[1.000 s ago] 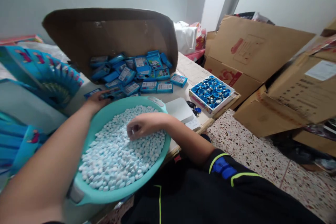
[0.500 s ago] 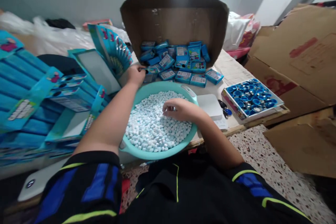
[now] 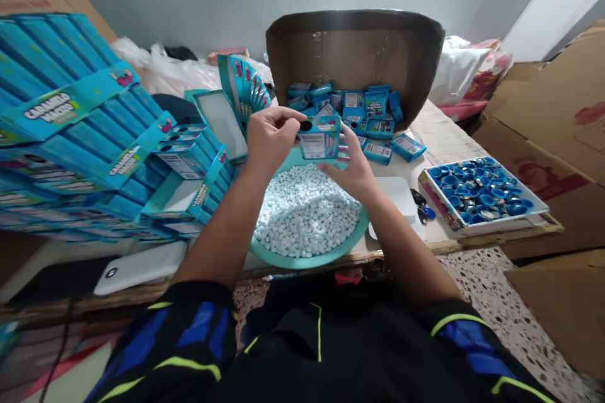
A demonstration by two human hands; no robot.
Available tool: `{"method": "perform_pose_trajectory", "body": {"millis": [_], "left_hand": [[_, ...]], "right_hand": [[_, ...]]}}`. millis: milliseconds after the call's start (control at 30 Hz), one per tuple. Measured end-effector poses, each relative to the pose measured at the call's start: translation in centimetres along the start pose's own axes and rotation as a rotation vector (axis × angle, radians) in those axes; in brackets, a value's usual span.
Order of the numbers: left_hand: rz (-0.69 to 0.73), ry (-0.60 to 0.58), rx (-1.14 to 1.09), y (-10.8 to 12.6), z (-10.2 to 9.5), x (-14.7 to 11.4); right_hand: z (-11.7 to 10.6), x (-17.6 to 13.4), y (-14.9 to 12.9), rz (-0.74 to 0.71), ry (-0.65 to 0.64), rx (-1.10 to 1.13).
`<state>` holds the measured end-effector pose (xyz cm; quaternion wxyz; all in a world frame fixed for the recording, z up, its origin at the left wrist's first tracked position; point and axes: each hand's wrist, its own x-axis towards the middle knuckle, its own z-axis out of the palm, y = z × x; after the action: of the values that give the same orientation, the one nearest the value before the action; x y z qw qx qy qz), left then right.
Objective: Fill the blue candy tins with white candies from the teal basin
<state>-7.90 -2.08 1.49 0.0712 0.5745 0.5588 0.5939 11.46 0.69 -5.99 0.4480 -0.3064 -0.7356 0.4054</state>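
In the head view, the left hand (image 3: 274, 135) pinches the left end of a small blue box (image 3: 319, 143) between thumb and fingers. The box is raised over the far side of a turquoise basin (image 3: 302, 261), its label panel facing the person. The right hand (image 3: 352, 167) is at the box's right end, fingers spread and thumb apart; whether it touches the box is hard to tell. White and pale-blue pieces (image 3: 307, 220) fill the basin, which sits on the worktop (image 3: 442, 129). Beyond it, similar blue boxes (image 3: 377, 105) lie heaped in and before a cardboard carton (image 3: 345, 53). Stacked blue packs (image 3: 70, 113) stand to the left; to the right, near some keys (image 3: 420, 199), a shallow tray (image 3: 501, 221) holds blue cup-shaped pieces (image 3: 482, 186).
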Motion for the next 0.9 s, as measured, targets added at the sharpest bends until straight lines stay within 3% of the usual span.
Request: {"method": "perform_pose_trajectory", "body": {"millis": [67,167,233,333,433,600,700,800,900], "left_hand": [[0.049,-0.043,-0.070,-0.3,0.9,-0.6],[0.075,-0.057,-0.200,-2.7,1.1,-0.2],[-0.020,-0.169,-0.339,-4.9,0.0,0.3],[-0.250,-0.449,-0.482,-7.5,-2.5,0.5],[-0.393,-0.562,-0.449,-8.7,-3.8,0.3],[-0.412,-0.526,-0.348,-8.1,-1.9,0.2],[-0.409,-0.388,-0.347,-7.8,-0.9,0.1],[-0.430,-0.199,-0.386,-8.3,-0.5,0.1],[-0.397,-0.075,-0.319,-9.5,0.0,0.4]], "right_hand": [[0.0,1.4,-0.2,0.000,-0.031,0.094],[0.6,3.6,-0.4,0.020,-0.140,0.223],[1.5,4.8,-0.4,0.003,-0.221,0.274],[3.2,6.2,0.0,-0.085,-0.310,0.218],[4.4,7.0,1.1,-0.100,-0.346,0.093],[4.6,6.9,2.9,-0.032,-0.298,-0.051],[4.1,6.1,2.8,0.124,-0.261,-0.261],[4.0,5.0,2.4,0.191,-0.467,-0.454],[4.1,4.0,1.7,0.065,-0.757,-0.578]]}}
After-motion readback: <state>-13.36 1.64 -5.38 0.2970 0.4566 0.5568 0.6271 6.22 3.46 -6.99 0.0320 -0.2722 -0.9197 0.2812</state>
